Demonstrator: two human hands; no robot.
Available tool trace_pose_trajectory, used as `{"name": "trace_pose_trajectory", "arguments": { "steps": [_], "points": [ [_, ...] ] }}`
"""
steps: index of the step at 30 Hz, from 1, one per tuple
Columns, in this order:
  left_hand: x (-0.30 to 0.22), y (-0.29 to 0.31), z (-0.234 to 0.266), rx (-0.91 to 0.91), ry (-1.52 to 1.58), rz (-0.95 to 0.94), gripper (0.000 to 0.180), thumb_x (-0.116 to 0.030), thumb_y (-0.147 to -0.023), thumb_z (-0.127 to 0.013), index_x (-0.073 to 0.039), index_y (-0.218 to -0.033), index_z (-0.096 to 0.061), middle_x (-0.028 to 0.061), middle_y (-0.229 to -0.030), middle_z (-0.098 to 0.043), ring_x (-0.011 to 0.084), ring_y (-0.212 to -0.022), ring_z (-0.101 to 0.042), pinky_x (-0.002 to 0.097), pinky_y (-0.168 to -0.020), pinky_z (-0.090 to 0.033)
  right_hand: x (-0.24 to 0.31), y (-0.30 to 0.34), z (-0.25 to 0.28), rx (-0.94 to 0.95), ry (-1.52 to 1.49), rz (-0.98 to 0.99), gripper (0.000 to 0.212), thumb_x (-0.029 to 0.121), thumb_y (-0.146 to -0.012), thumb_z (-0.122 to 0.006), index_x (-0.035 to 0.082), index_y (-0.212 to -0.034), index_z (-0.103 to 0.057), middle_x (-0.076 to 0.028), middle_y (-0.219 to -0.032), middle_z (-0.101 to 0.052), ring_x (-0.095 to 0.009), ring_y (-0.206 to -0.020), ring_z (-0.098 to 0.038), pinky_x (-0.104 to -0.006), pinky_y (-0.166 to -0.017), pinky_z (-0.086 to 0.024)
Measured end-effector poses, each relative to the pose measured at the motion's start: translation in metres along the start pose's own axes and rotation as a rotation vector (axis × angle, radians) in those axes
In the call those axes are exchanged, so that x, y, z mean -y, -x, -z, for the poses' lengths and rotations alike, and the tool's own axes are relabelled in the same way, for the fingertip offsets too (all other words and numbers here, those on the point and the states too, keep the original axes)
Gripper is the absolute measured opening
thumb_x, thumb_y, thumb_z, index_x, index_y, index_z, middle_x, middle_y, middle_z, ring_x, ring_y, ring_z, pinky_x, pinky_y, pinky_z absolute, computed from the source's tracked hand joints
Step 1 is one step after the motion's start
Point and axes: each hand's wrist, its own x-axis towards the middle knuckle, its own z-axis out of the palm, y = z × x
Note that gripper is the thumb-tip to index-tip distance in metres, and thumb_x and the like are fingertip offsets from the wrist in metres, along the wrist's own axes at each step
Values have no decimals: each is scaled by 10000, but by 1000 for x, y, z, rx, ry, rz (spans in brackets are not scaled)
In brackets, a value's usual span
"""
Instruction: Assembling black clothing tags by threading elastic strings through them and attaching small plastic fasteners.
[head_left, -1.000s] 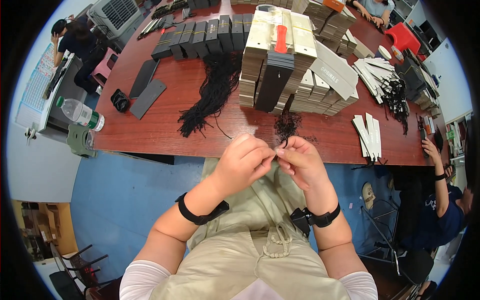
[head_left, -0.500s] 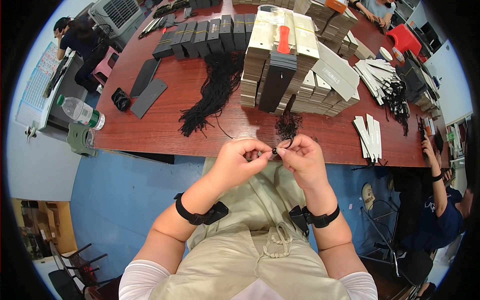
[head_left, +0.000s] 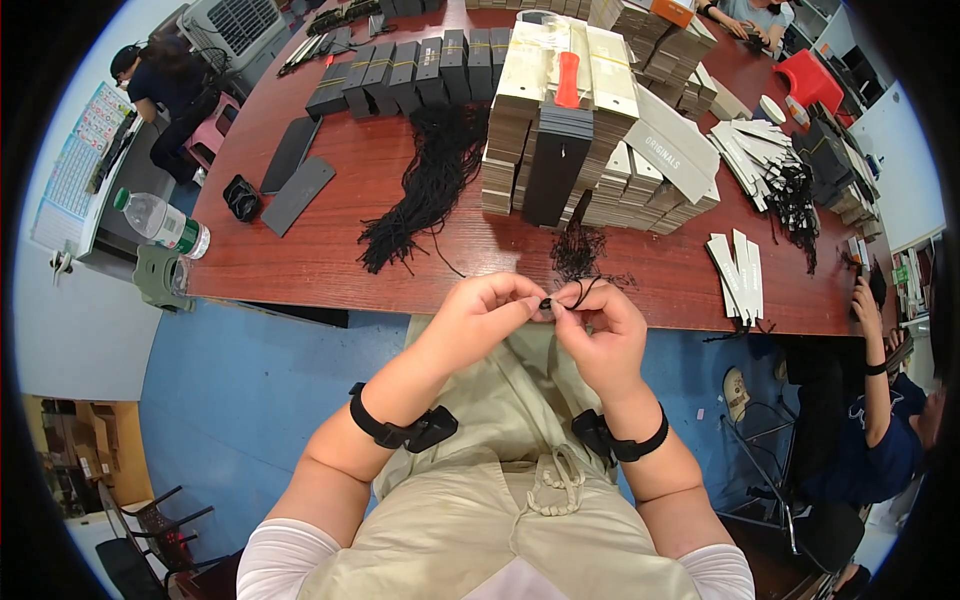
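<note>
Just off the table's front edge, my left hand (head_left: 488,318) and my right hand (head_left: 604,335) meet fingertip to fingertip. Both are closed in a pinch on a thin black cord (head_left: 582,290), which loops up beside my right fingers. Its small dark part between the fingertips is too small to make out. Beyond my hands lies a loose heap of black cords (head_left: 577,252). A stack of black card tags (head_left: 557,165) stands behind that heap, against tall stacks of pale tags (head_left: 515,110). A long bundle of black cords (head_left: 430,185) lies to the left.
Banded black tag blocks (head_left: 400,78) line the back left. Two dark cards (head_left: 298,196) lie near a water bottle (head_left: 165,225). Corded white tags (head_left: 737,275) rest at the right. A co-worker's arm (head_left: 873,350) reaches in at the right edge; other people sit farther off.
My right hand has shifted slightly down and its fingers have curled in more; the cord's loop now shows above them. My left hand stays nearly in place.
</note>
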Motion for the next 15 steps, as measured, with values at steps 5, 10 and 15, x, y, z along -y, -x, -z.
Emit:
{"name": "trace_pose_trajectory", "arguments": {
  "steps": [5,10,15],
  "points": [
    [-1,0,3,54,41,71,136,-91,-863,-578,15,-920,-641,35,-827,-644,84,-781,-562,213,-677,-421,-1,0,0,11,106,77,135,-47,-719,-663,15,-735,-545,-51,-816,-640,-65,-619,-508,-196,-523,-404],
    [3,0,2,18,128,65,92,-24,-814,-614,15,-891,-646,43,-830,-647,95,-775,-580,233,-714,-454,-1,0,0,20,129,85,140,-45,-717,-668,16,-740,-544,-49,-808,-636,-66,-619,-507,-197,-525,-405],
    [5,0,5,-32,53,20,90,26,-782,-614,21,-865,-647,51,-817,-652,100,-758,-594,237,-703,-472,-5,-3,4,10,-14,34,106,-22,-775,-650,23,-788,-555,-20,-777,-611,-46,-631,-489,-186,-561,-397]
  ]
}}
